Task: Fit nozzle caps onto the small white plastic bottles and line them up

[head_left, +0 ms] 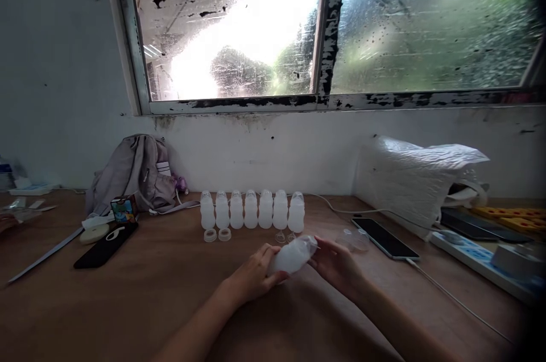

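A translucent white baby bottle [290,257] is held tilted above the tabletop, its top pointing up and to the right. My left hand [256,274] is wrapped round the body of this bottle. The fingers of my right hand [336,265] close on its top end; the exact part they grip is partly hidden. Behind my hands, several matching bottles [251,211] with clear caps stand upright in a row. Two white collar rings [224,234] lie before the row's left end. Clear teats [280,237] sit before its right end, and clear caps [354,240] lie right of my right hand.
A phone [386,238] with a charging cable and a power strip [482,262] lie at the right, before a white padded bag [409,180]. On the left are a backpack [136,177], a small box [124,209] and a black flat case [106,245]. A wall with a window rises behind.
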The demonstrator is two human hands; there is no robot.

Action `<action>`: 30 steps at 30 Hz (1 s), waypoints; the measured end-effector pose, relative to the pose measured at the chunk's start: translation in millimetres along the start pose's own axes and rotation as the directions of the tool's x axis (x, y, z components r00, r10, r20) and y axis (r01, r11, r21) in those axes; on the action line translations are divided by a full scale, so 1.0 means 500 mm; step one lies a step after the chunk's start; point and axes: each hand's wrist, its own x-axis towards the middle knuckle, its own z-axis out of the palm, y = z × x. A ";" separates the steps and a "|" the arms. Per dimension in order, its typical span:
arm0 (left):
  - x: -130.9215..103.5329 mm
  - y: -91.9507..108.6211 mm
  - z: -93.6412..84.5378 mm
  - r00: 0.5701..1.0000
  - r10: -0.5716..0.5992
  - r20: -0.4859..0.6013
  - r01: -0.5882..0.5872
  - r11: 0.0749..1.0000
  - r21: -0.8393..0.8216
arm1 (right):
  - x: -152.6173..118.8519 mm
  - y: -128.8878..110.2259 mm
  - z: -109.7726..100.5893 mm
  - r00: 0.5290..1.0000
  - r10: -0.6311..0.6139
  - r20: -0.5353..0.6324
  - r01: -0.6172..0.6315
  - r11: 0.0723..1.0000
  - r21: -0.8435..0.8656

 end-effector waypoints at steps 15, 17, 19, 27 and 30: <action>0.007 -0.035 0.023 0.987 -0.157 -0.036 0.151 0.979 -0.140 | -0.008 0.100 0.042 0.946 -0.228 0.229 0.320 0.552 -0.770; 0.006 -0.035 0.020 0.992 -0.115 -0.045 0.113 0.993 -0.044 | -0.005 0.104 0.039 0.941 -0.271 0.201 0.317 0.506 -0.802; 0.005 -0.037 0.014 0.998 -0.037 -0.045 0.041 0.995 0.087 | -0.002 0.098 0.034 0.931 -0.320 0.178 0.320 0.476 -0.819; 0.000 -0.092 -0.009 0.967 -0.138 -0.214 0.224 0.861 0.457 | 0.064 -0.006 -0.043 0.696 -0.714 -0.079 0.311 0.399 -0.862; -0.001 -0.113 -0.011 0.914 -0.258 -0.314 0.392 0.762 0.515 | 0.106 -0.043 -0.090 0.661 -0.739 -0.127 0.158 0.303 -0.940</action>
